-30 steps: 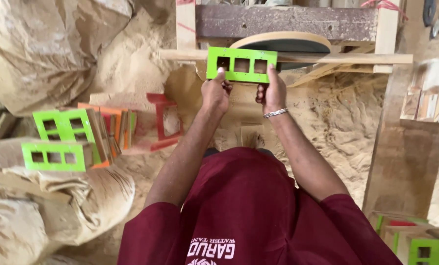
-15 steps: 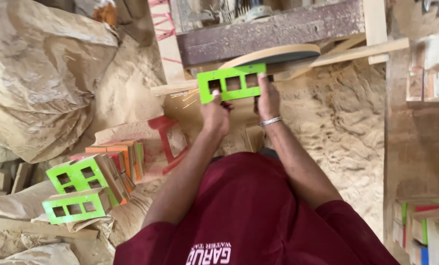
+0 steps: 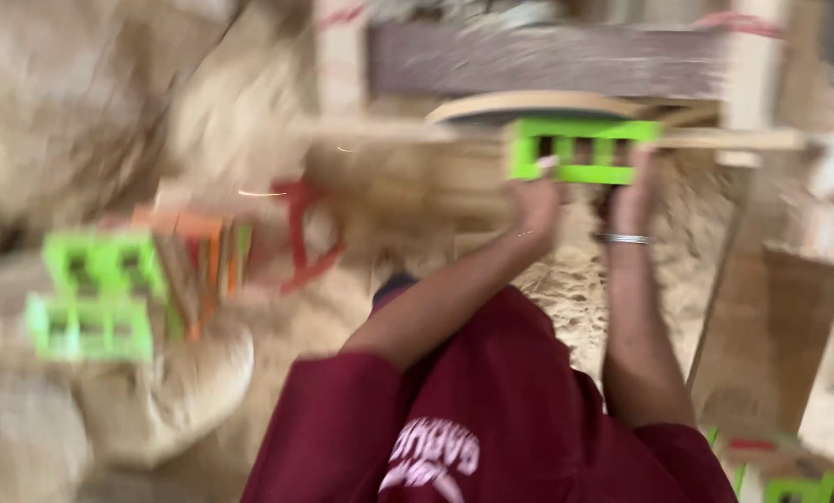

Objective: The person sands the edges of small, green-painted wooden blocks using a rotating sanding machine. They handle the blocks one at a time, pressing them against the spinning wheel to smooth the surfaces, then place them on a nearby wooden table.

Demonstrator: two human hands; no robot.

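the whole frame is smeared with motion blur, so fine detail is lost. largest in view is the person's maroon shirt [image 3: 510, 419], filling the lower centre, with two bare forearms rising from it toward the upper right. pale sawdust [image 3: 566, 279] covers the ground around and behind the arms. across the top runs one dark weathered plank [image 3: 547, 61], and under it one curved pale wooden disc edge [image 3: 528, 104] and one thin wooden slat [image 3: 743, 140].

at the left of the frame sit two green frames [image 3: 95, 293], stacked one above the other, with a bunch of orange pieces [image 3: 198, 256] leaning beside them and one red frame [image 3: 305, 237] just right of those.

in the upper right centre is one green slotted frame [image 3: 580, 149], held level against the slat. the left hand [image 3: 533, 200] grips its lower left edge, fingers curled onto it. the right hand [image 3: 629, 191] touches its lower right edge, with one metal bracelet [image 3: 624, 239] on the wrist; blur hides whether those fingers close round it.
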